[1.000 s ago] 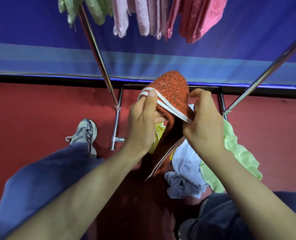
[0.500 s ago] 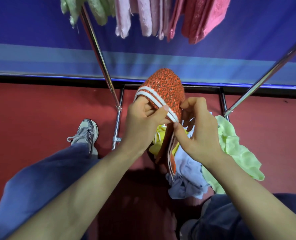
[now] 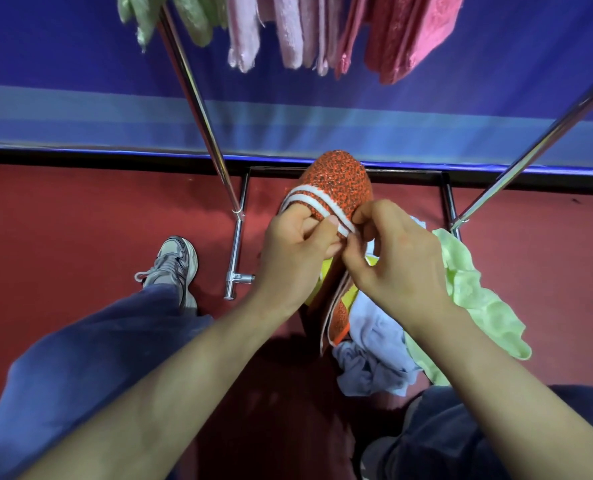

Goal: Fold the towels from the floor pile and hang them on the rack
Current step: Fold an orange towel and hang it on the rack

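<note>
While both hands pinch its striped edge | orange towel point(image 3: 336, 183) hangs lengthwise downward

An orange white-striped towel point(image 3: 338, 183) is held folded above the floor pile point(image 3: 426, 317), below the rack point(image 3: 198, 109).

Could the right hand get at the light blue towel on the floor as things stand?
Probably not right away: the right hand is pinching the orange towel together with the left hand. The blue towel lies just below it, uncovered, once it lets go.

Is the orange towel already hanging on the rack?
No, both the left hand and right hand hold the orange towel below the rack.
</note>
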`<state>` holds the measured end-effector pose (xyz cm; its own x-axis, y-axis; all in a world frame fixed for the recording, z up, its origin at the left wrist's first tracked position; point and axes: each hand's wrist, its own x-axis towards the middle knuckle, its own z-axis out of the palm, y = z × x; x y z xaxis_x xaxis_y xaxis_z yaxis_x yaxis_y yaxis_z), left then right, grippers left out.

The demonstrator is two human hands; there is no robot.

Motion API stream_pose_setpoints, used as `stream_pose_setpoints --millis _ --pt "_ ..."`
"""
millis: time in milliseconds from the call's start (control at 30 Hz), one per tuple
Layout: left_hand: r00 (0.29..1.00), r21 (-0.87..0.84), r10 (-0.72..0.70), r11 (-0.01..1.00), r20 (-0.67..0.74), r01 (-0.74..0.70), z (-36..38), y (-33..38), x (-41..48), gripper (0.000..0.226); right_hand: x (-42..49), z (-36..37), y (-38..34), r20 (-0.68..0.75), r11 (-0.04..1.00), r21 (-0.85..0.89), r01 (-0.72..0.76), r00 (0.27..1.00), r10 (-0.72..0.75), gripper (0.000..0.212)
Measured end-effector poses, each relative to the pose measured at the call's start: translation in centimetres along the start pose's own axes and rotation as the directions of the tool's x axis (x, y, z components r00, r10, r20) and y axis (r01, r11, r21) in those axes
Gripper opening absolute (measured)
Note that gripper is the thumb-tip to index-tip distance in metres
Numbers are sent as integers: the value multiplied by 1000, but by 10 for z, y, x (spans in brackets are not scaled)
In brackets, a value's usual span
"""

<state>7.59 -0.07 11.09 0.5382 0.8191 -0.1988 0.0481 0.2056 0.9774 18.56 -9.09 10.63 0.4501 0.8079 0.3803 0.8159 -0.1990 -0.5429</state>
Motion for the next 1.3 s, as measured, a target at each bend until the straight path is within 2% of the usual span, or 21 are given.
stream_pose_setpoints --millis 67,167,267,367,433,500,533,633,733,767,800,867,933,967,1000,1067,1200,1233,1300 --pt "1000 -13 0 1000 -11 0 1 -4 0 33 1 1 1 3 1000 0 -4 1000 4 15" --pt "1000 -23 2 1000 -31 -3 2 -5 2 38 2 -1 1 -69 999 31 9 998 -6 14" --pt "999 -49 -2 999 -52 -1 2 -5 5 34 2 -3 0 -135 995 63 79 988 -70 15" --pt "998 -52 -17 999 -57 14 2 -4 5 31 -1 -1 1 -72 981 71 180 982 -175 13" --pt "998 -26 -24 999 -55 23 2 -4 4 29 -1 1 2 -1 974 112 197 980 -198 17" --pt "997 -31 -54 998 -52 52 -1 -2 5 22 1 1 4 68 970 170 174 980 -188 26" --pt "997 -23 -56 998 -45 55 -3 0 5 26 3 -1 4 98 967 205 152 980 -175 30" --pt "999 64 -36 997 32 34 -8 2 6 55 10 -10 2 88 937 349 -21 996 -11 31" --pt "983 111 -69 993 168 51 -12 6 1 65 19 -18 8 -32 852 470 -231 960 278 24" --pt "972 118 -79 992 223 53 -13 8 -2 64 23 -21 11 -23 812 499 -303 932 362 17" --pt "958 128 -90 990 272 56 -14 9 -4 64 26 -24 15 42 749 531 -396 895 443 11" --pt "930 148 -131 985 343 84 -16 10 -8 66 32 -29 17 307 534 566 -629 761 571 23" --pt "916 177 -157 979 370 97 -17 10 -11 67 32 -31 13 630 238 540 -807 575 521 38" --pt "913 189 -161 977 374 95 -17 10 -11 67 31 -32 10 730 124 523 -843 519 445 42" --pt "914 203 -160 975 373 88 -17 10 -11 67 30 -32 8 784 53 510 -859 489 382 43" --pt "916 222 -145 973 374 63 -18 9 -11 64 30 -34 6 829 8 477 -879 453 328 42" --pt "904 193 -167 976 393 96 -19 9 -11 53 29 -36 9 851 31 437 -899 424 309 36" --pt "896 178 -192 975 400 130 -19 10 -11 56 28 -36 9 837 46 457 -888 447 316 35" --pt "886 164 -246 967 393 196 -19 12 -10 63 27 -35 10 774 81 549 -832 542 326 36"
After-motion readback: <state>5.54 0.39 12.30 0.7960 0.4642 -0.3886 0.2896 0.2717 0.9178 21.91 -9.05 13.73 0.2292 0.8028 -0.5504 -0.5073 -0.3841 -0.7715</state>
